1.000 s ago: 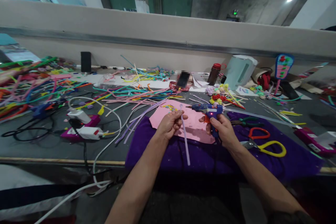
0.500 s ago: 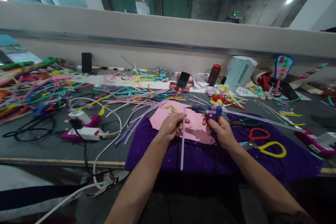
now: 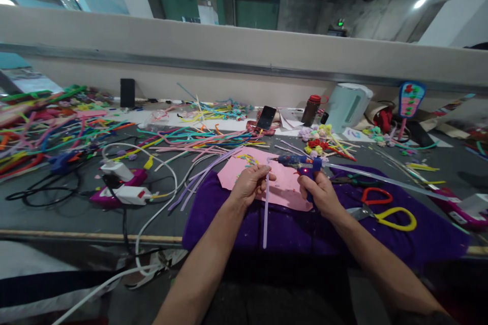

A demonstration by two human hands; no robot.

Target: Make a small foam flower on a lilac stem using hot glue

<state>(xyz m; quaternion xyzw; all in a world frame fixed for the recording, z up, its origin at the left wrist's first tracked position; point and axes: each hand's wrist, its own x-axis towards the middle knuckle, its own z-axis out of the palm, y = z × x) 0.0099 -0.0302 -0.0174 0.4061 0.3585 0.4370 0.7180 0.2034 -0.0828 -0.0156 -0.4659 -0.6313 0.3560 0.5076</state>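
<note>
Between the fingertips of my left hand [image 3: 251, 183] is a lilac pipe cleaner [image 3: 266, 218], its long end hanging down over the purple cloth [image 3: 229, 223]. My right hand [image 3: 319, 192] is wrapped round the grip of a blue hot glue gun [image 3: 305, 163] with a small red light on it. The gun's nozzle points left and is at the top end of the pipe cleaner, just above my left fingers; whether they touch I cannot tell. A clear glue stick [image 3: 366, 171] juts from the gun's back. Beneath both hands lies a pink sheet [image 3: 293, 193].
Scissors with red and yellow handles [image 3: 394, 217] and dark-green pliers [image 3: 351, 181] lie right of my right hand. Loose pipe cleaners [image 3: 198, 137] spread behind and left. A white cable [image 3: 175, 177] and power strips [image 3: 122, 195] are at left. A phone [image 3: 266, 118] leans behind the sheet.
Almost nothing differs. My right fingers have shifted slightly on the glue gun's grip, and the view has moved a touch; both hands keep their hold.
</note>
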